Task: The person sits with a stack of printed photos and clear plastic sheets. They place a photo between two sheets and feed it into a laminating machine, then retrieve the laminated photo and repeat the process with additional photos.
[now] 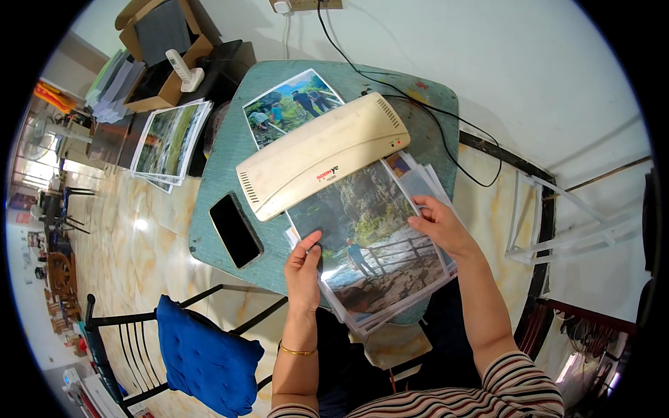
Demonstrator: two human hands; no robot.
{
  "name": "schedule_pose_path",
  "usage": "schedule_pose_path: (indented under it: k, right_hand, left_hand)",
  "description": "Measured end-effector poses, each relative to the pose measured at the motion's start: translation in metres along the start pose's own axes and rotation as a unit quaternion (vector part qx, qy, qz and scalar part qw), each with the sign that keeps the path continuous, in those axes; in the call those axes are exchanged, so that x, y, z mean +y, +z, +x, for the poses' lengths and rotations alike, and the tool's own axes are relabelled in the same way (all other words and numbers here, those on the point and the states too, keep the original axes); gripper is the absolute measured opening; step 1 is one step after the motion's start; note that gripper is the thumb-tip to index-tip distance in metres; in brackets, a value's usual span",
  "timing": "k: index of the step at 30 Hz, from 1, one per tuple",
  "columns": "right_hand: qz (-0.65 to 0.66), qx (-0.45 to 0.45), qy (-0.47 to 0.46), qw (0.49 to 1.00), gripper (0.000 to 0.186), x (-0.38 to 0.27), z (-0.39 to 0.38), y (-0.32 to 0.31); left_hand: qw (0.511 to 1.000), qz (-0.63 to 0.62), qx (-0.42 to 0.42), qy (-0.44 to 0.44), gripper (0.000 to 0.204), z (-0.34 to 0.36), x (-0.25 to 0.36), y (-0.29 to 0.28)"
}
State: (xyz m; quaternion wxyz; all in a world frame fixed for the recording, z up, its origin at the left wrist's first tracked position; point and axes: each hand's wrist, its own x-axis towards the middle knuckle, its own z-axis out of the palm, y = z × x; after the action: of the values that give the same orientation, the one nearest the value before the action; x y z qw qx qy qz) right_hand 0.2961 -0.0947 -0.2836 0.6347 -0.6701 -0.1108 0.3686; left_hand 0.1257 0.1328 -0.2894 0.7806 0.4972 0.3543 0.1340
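A cream laminator (324,153) sits slantwise on a small green table (212,191). At its near side lies a glossy photo sheet (369,240) showing a person by a fence before a rocky slope. Its far edge meets the laminator; whether it is inside I cannot tell. My left hand (303,272) pinches the sheet's left edge, and my right hand (444,226) pinches its right edge. Several more sheets (425,177) lie beneath it. Behind the laminator, another photo (289,104) of people among greenery rests partly under the machine.
A black phone (235,230) lies on the table's left part. Black cable (446,132) loops off the right side. Further left are a stack of photos (171,143), a cordless phone (185,70) and an open cardboard box (157,94). A chair with a blue cushion (205,355) stands near left.
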Motion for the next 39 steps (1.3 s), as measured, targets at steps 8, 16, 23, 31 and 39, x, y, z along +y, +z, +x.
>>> schedule_pose_path:
  k: [8, 16, 23, 31, 39]
  right_hand:
    - [-0.001, 0.004, -0.014, 1.0, 0.041, 0.011, 0.004, -0.002]
    - [-0.016, 0.008, -0.019, 1.0, 0.041, 0.015, 0.005, 0.0]
    - [-0.074, 0.003, 0.009, 0.997, 0.044, 0.012, 0.003, -0.002]
    - [-0.057, 0.006, -0.001, 0.998, 0.044, 0.005, 0.004, 0.006]
    - [-0.084, 0.043, -0.019, 0.995, 0.045, 0.028, 0.007, 0.002]
  left_hand:
    - [1.0, -0.005, -0.001, -0.003, 0.024, 0.002, -0.002, -0.001]
    - [1.0, -0.01, 0.005, -0.002, 0.024, 0.002, 0.0, -0.001]
    - [1.0, 0.007, 0.008, 0.01, 0.023, 0.001, 0.0, 0.001]
    - [1.0, -0.002, 0.013, 0.007, 0.024, 0.004, 0.0, -0.005]
    - [0.996, 0.077, 0.016, 0.033, 0.027, 0.009, -0.006, -0.005]
